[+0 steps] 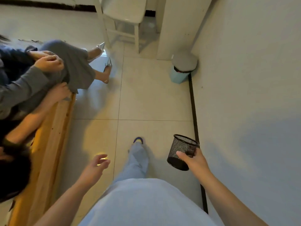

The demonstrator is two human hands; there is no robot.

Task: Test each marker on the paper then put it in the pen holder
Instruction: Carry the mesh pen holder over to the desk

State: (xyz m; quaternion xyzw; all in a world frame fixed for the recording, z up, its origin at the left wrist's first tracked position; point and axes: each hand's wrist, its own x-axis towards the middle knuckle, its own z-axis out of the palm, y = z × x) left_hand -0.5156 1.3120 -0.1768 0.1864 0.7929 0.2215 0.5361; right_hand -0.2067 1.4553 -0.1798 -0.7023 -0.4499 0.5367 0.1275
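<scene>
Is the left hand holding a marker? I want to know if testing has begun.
No, the left hand hangs open with relaxed fingers and holds nothing, while the right hand grips the black mesh pen holder.

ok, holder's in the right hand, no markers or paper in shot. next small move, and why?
Probably keep carrying the mesh pen holder to a work surface and set it down. The right hand grips it in mid-air over the tiled floor, it looks empty, and the left hand hangs open, holding nothing. No marker or paper shows to test yet.

No text, label, brand, number or sign can be read on anything here.
</scene>
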